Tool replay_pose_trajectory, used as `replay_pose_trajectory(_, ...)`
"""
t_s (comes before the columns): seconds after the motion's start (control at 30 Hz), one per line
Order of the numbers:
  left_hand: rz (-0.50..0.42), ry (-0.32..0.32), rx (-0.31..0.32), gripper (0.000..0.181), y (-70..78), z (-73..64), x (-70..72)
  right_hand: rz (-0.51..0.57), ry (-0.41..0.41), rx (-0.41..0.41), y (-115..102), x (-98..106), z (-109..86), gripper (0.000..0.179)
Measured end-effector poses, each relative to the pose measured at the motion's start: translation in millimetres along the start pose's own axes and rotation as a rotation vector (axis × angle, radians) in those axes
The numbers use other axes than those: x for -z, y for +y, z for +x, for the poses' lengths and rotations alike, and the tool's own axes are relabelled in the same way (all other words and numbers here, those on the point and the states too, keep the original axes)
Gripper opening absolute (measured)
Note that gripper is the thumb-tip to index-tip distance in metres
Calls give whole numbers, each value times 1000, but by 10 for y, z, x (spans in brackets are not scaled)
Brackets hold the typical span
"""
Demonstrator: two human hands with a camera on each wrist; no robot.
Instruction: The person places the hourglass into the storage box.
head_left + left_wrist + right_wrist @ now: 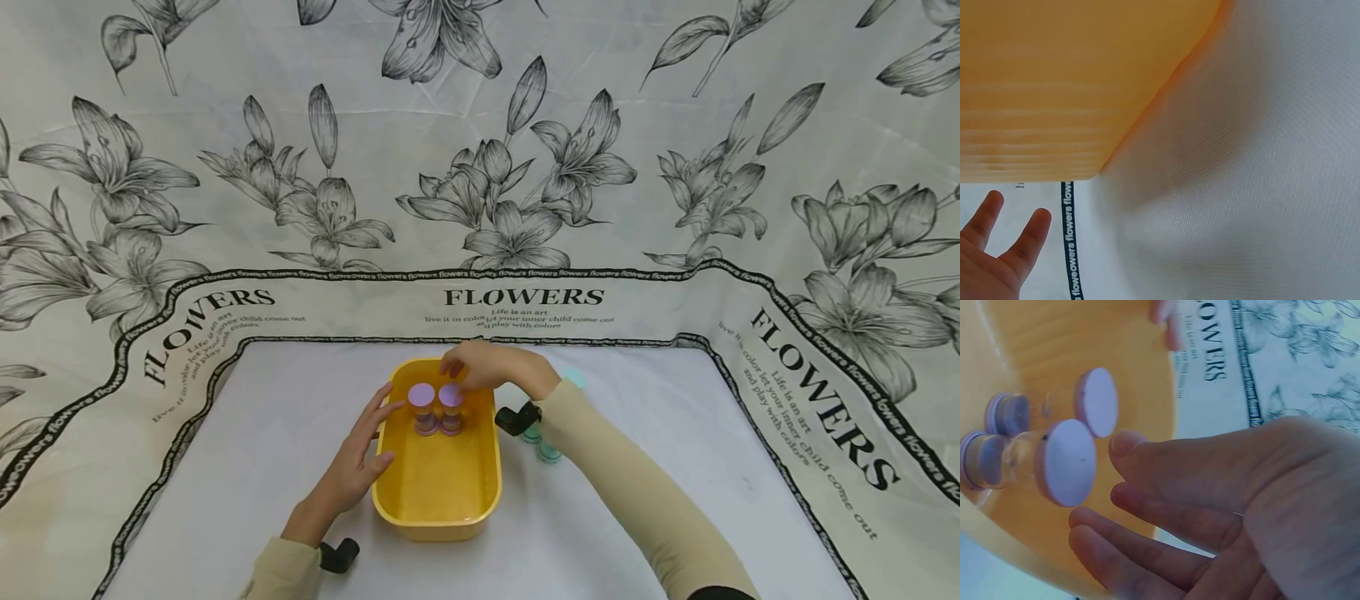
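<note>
Two small hourglasses with purple caps stand upright side by side in the far part of a yellow tub (435,531). My right hand (491,365) reaches over the tub's far right rim, beside the right hourglass (451,395). In the right wrist view its thumb and fingers are loosely spread near the purple cap (1069,462), with a gap between and nothing held. The left hourglass (422,396) is farther from that hand. My left hand (348,468) is at the tub's left rim, fingers spread; the left wrist view shows two extended fingers (1030,240) beside the tub's outer wall.
Several teal-capped hourglasses (550,452) stand on the white tabletop (637,400) right of the tub, partly hidden by my right forearm. Behind the table hangs a flower-printed cloth (517,183) with a black lettered border. A black camera mount (517,419) is on the right wrist.
</note>
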State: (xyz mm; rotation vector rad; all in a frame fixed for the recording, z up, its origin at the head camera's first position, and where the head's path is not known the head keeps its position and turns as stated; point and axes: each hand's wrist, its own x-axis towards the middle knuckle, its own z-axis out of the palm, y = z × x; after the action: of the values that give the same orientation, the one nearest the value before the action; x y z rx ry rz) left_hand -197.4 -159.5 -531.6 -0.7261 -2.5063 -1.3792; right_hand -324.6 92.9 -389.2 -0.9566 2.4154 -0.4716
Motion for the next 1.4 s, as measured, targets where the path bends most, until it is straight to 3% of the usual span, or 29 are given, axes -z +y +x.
replay_pose_trajectory(0.33,-4,17,-5,64,-32,-6,-2,205,175,123,7,99,-400,45)
replay_pose_trajectory(0.57,-8,26,4,64,-32,-24,-27,261,305,74,128,97,-756,45)
replay_pose_trajectory(0.8,-13,13,9,65,-31,-14,-30,249,421,44,419,124,-1072,45)
replay_pose_trajectory(1.07,-16,5,-15,67,-62,-16,-28,239,464,-58,799,94,-1324,56)
replay_pose_trajectory(1.4,-20,0,-10,65,-47,-22,-40,261,447,-179,1270,-73,-1423,68)
